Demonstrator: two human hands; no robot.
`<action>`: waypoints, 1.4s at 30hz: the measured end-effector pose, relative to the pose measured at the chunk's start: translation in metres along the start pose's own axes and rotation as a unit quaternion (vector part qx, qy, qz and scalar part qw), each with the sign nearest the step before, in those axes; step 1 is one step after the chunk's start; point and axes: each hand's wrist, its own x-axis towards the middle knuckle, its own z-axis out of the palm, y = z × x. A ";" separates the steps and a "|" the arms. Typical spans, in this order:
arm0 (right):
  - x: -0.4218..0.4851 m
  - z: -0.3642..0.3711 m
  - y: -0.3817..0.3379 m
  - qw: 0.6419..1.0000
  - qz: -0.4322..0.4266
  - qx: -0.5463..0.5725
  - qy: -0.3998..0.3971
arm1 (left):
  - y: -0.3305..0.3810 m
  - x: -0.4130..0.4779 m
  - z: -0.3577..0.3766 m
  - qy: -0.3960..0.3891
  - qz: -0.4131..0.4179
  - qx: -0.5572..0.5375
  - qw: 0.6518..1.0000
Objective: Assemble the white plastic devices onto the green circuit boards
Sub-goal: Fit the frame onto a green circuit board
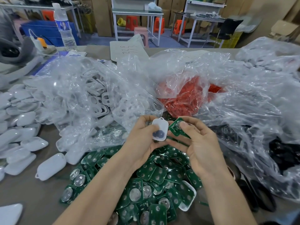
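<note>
White shell (pixel 159 125) sits open side up in your left hand (pixel 141 143), fingers curled round its edges, above the pile of boards (pixel 151 179). Your right hand (pixel 199 148) pinches one green board (pixel 174 129) by thumb and fingertips, tilted, just beside the shell's right edge. Bring it in that crooked and it could jam on the rim instead of seating. The dark patch (pixel 158 134) inside the shell is blurred, perhaps a pad, so check the board's facing. A loose pinch drops the board into the pile, where you lose it among the others.
</note>
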 end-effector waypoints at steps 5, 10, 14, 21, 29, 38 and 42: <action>-0.003 -0.002 0.001 0.998 -0.033 -0.060 -0.007 | 0.000 0.000 0.002 -0.024 0.013 -0.062 0.998; 0.000 0.003 0.009 0.983 -0.095 -0.152 0.021 | -0.001 0.000 0.003 -0.023 0.000 -0.107 0.994; 0.004 0.001 0.009 0.980 -0.100 -0.167 0.052 | 0.000 0.000 0.000 -0.035 -0.026 -0.179 0.983; -0.003 0.000 -0.006 0.971 -0.120 -0.207 -0.001 | -0.003 -0.001 -0.001 -0.098 -0.012 -0.199 0.975; -0.004 0.003 -0.003 0.921 -0.126 -0.368 -0.013 | -0.002 -0.002 0.002 -0.110 -0.021 -0.188 0.976; -0.006 0.000 -0.007 0.885 -0.172 -0.431 -0.039 | -0.001 -0.001 0.002 -0.060 -0.019 -0.211 0.975; -0.007 0.000 -0.013 0.829 -0.247 -0.500 -0.035 | 0.001 -0.002 0.002 -0.063 -0.026 -0.225 0.972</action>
